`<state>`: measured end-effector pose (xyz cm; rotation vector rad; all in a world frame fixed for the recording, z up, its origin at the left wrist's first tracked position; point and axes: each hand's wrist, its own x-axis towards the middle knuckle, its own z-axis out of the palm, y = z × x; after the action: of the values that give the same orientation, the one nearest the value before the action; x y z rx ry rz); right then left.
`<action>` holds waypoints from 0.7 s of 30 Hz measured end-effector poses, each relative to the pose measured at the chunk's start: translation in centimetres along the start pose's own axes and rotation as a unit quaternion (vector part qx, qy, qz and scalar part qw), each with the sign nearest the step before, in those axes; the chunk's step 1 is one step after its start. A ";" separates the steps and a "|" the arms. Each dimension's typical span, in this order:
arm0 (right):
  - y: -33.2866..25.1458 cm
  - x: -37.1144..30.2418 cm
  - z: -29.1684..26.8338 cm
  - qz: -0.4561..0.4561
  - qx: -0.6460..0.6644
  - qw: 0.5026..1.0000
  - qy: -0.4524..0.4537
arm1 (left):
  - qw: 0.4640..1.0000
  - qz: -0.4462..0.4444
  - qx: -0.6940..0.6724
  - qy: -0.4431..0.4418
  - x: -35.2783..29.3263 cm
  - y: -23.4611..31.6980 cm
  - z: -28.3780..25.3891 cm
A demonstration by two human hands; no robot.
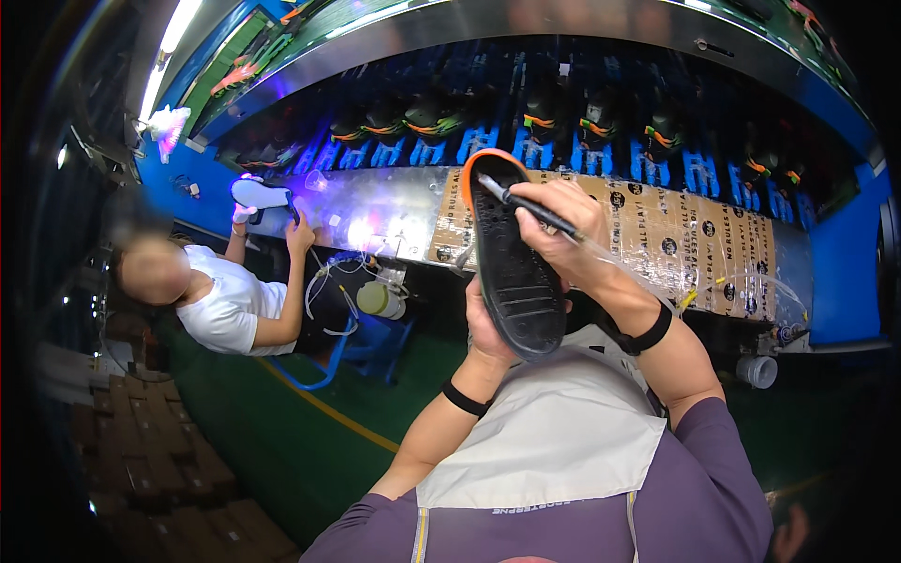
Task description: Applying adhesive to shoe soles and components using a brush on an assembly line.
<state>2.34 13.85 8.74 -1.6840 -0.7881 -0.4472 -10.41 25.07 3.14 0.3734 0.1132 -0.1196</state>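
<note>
My left hand (pixel 488 324) grips a black shoe sole (pixel 514 272) by its near left edge, the inner side turned up toward me. An orange rim runs round the sole's far end. My right hand (pixel 577 235) is closed round a black pen-shaped applicator (pixel 542 212), with a clear hose trailing back along the forearm. The applicator's metal tip lies over the inside of the sole near the orange rim; whether it touches, I cannot tell. Both hands are above the near side of the bench, in front of my light apron (pixel 554 432).
A bench (pixel 389 202) partly covered with printed brown sheeting (pixel 648 235) runs across. Beyond it, blue racks (pixel 596 159) carry dark shoes with orange trim. At left, a co-worker (pixel 235 300) holds a pale sole (pixel 261 194). A yellow-green pot (pixel 375 300) stands below the bench; cartons (pixel 150 441) lie lower left.
</note>
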 end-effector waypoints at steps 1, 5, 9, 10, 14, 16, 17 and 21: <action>0.0 -0.1 0.0 -0.049 -0.033 0.997 -0.044 | 1.000 -0.002 0.022 0.010 0.0 -0.1 -0.2; -0.4 0.0 -0.5 -0.089 0.062 0.976 -0.189 | 0.998 -0.004 0.005 0.061 0.5 0.4 0.7; -0.7 0.3 -0.8 -0.004 -0.023 0.997 -0.070 | 1.000 0.000 0.008 -0.001 0.4 1.0 0.8; -0.9 0.2 -0.9 -0.003 -0.020 0.997 -0.072 | 1.000 0.001 0.004 -0.012 0.4 1.0 0.9; -1.5 -0.4 -1.2 -0.066 0.098 0.956 -0.268 | 0.997 0.042 -0.058 -0.024 0.2 0.8 -1.8; -1.8 -0.2 -1.2 -0.036 0.130 0.977 -0.167 | 0.996 0.037 -0.077 -0.010 0.6 1.4 -1.5; -1.6 -0.6 -0.9 -0.046 0.009 0.994 -0.102 | 0.996 0.042 -0.062 -0.046 0.6 1.7 -1.5; -2.7 -0.9 -1.2 -0.160 -0.001 0.953 -0.259 | 0.993 0.106 0.045 0.017 0.5 1.7 -3.5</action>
<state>-0.07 12.75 10.37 -1.6998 -1.4594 -0.2214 -9.99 27.90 0.41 0.4748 0.1010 0.0910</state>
